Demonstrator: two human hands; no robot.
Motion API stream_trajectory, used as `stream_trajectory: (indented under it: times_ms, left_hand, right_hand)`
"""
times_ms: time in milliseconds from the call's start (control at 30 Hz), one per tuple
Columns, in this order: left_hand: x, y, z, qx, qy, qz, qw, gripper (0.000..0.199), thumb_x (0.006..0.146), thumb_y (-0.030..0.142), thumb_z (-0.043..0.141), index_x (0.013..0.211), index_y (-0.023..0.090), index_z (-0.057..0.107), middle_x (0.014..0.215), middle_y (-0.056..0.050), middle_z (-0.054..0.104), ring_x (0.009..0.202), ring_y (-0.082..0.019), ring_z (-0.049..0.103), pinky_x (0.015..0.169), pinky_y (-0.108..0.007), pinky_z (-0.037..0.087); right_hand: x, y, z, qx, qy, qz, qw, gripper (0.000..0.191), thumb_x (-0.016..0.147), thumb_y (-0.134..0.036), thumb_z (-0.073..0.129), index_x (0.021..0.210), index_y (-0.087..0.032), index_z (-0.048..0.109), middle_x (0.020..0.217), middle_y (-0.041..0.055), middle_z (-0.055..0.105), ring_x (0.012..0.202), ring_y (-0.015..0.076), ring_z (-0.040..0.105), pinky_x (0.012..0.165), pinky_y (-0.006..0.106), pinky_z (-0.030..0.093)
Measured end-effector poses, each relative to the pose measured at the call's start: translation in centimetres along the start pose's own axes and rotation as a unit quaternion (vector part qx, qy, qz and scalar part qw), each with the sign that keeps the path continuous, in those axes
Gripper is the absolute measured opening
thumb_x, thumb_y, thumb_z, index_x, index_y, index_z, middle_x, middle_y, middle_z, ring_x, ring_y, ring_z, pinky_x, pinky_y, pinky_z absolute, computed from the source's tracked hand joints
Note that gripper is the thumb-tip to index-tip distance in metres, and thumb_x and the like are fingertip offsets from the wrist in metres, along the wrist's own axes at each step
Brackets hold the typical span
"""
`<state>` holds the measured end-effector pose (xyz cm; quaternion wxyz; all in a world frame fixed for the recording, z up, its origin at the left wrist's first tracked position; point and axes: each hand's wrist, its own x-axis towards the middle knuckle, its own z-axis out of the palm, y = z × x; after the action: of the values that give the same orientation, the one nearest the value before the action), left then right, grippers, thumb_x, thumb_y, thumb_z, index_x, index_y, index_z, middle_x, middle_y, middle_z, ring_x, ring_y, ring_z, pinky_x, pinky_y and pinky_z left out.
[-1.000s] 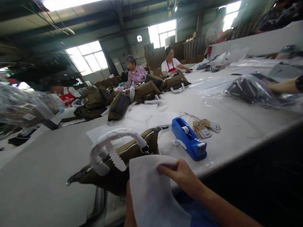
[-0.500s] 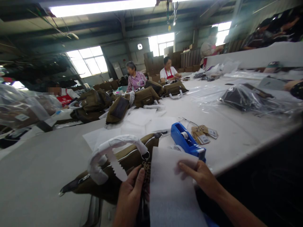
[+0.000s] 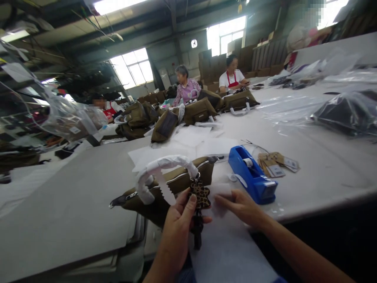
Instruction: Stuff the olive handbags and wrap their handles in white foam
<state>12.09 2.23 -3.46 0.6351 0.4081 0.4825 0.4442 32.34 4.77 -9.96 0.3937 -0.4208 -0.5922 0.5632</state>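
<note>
An olive handbag (image 3: 165, 188) with a silver zip lies at the table's front edge, its handle (image 3: 161, 163) wrapped in white paper. From a ring on the handle hangs a leopard-print charm (image 3: 200, 195), a dark strap or tassel below it. My left hand (image 3: 184, 214) grips the charm between thumb and fingers. My right hand (image 3: 240, 206) pinches a sheet of white tissue paper (image 3: 226, 251) just right of the charm; the sheet droops below both hands, and its upper part is blurred.
A blue tape dispenser (image 3: 250, 173) stands right of the bag, beside cardboard tags (image 3: 277, 163). More olive bags (image 3: 200, 112) and loose white sheets (image 3: 191, 143) lie farther back. A plastic-wrapped dark item (image 3: 347, 112) sits at right. Co-workers (image 3: 188, 88) are across the table.
The tissue paper has dropped lower and its top has folded, so the charm shows fully. My left hand has lifted the charm slightly. The view has turned left.
</note>
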Motion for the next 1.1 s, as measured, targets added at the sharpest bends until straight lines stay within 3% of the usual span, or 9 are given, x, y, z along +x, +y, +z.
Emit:
stream_trajectory:
  times_ms: [200, 400, 567, 667, 767, 900, 967, 1033, 1100]
  left_hand:
    - [-0.3, -2.1, 1.0, 0.002, 0.070, 0.041, 0.997, 0.061, 0.081, 0.053, 0.078, 0.129, 0.017, 0.064, 0.117, -0.013, 0.074, 0.084, -0.022, 0.075, 0.058, -0.025, 0.061]
    - [1.0, -4.2, 0.8, 0.005, 0.073, 0.025, 0.997, 0.052, 0.083, 0.059, 0.074, 0.106, 0.013, 0.070, 0.095, -0.012, 0.078, 0.074, -0.021, 0.075, 0.061, -0.026, 0.057]
    - [1.7, -5.5, 0.8, 0.044, 0.069, 0.062, 0.995, 0.044, 0.091, 0.056, 0.066, 0.095, 0.013, 0.074, 0.087, -0.009, 0.078, 0.083, -0.020, 0.073, 0.073, -0.025, 0.054]
    - [1.6, -6.2, 1.0, 0.045, 0.050, 0.074, 0.995, 0.042, 0.094, 0.054, 0.063, 0.102, 0.015, 0.076, 0.096, -0.009, 0.078, 0.092, -0.023, 0.073, 0.084, -0.030, 0.056]
    - [0.4, -6.9, 0.3, 0.105, 0.052, 0.114, 0.987, 0.039, 0.095, 0.051, 0.062, 0.109, 0.019, 0.078, 0.107, -0.008, 0.078, 0.103, -0.026, 0.071, 0.093, -0.033, 0.055]
    - [-1.9, -7.8, -2.4, 0.196, 0.209, 0.227, 0.931, 0.031, 0.094, 0.047, 0.064, 0.105, 0.022, 0.078, 0.105, -0.007, 0.078, 0.094, -0.023, 0.073, 0.092, -0.032, 0.055]
    - [-2.3, -7.8, -3.8, 0.178, 0.295, 0.237, 0.908, 0.032, 0.091, 0.050, 0.068, 0.104, 0.022, 0.075, 0.104, -0.007, 0.076, 0.095, -0.023, 0.072, 0.092, -0.032, 0.055]
    - [-2.1, -7.3, -4.7, 0.134, 0.300, 0.193, 0.925, 0.043, 0.086, 0.056, 0.071, 0.110, 0.020, 0.071, 0.110, -0.009, 0.076, 0.103, -0.025, 0.071, 0.095, -0.035, 0.055]
    - [-1.5, -6.4, -4.8, 0.082, 0.225, 0.131, 0.962, 0.056, 0.084, 0.064, 0.070, 0.117, 0.018, 0.070, 0.118, -0.013, 0.075, 0.111, -0.029, 0.070, 0.099, -0.040, 0.055]
  right_hand:
    - [1.8, -1.3, 1.8, 0.163, 0.023, 0.025, 0.986, 0.044, 0.088, -0.057, 0.071, 0.091, -0.014, 0.077, 0.083, 0.0047, 0.074, 0.071, 0.0165, 0.065, 0.063, 0.025, 0.050]
    - [1.8, 0.0, 2.0, 0.295, 0.042, 0.050, 0.953, 0.036, 0.089, -0.049, 0.072, 0.100, -0.016, 0.076, 0.089, 0.0067, 0.075, 0.072, 0.0185, 0.066, 0.066, 0.028, 0.053]
    - [1.5, -1.2, 2.2, 0.190, 0.037, 0.027, 0.981, 0.043, 0.089, -0.053, 0.072, 0.115, -0.019, 0.075, 0.102, 0.0079, 0.076, 0.088, 0.0241, 0.070, 0.076, 0.034, 0.057]
    - [1.6, -2.4, 2.7, 0.104, 0.063, -0.016, 0.992, 0.042, 0.083, -0.047, 0.079, 0.115, -0.020, 0.074, 0.107, 0.0063, 0.077, 0.105, 0.0282, 0.068, 0.095, 0.040, 0.055]
    - [1.8, -2.9, 3.0, 0.100, 0.074, -0.019, 0.992, 0.041, 0.083, -0.045, 0.080, 0.114, -0.018, 0.075, 0.108, 0.0066, 0.077, 0.106, 0.0280, 0.069, 0.097, 0.041, 0.054]
    - [1.8, -3.0, 2.8, 0.127, 0.053, -0.008, 0.990, 0.044, 0.085, -0.045, 0.078, 0.121, -0.020, 0.073, 0.107, 0.0058, 0.077, 0.099, 0.0250, 0.071, 0.090, 0.038, 0.057]
    - [1.7, -3.0, 2.6, 0.130, 0.044, 0.000, 0.991, 0.046, 0.084, -0.045, 0.079, 0.122, -0.020, 0.073, 0.109, 0.0065, 0.077, 0.099, 0.0257, 0.071, 0.090, 0.039, 0.058]
    - [1.7, -2.8, 2.4, 0.138, 0.037, 0.005, 0.990, 0.048, 0.083, -0.045, 0.080, 0.124, -0.020, 0.073, 0.116, 0.0081, 0.075, 0.106, 0.0278, 0.070, 0.096, 0.040, 0.056]
    - [1.8, -2.6, 2.2, 0.148, 0.027, 0.003, 0.989, 0.051, 0.083, -0.044, 0.081, 0.128, -0.021, 0.071, 0.122, 0.0088, 0.074, 0.113, 0.0294, 0.068, 0.101, 0.043, 0.054]
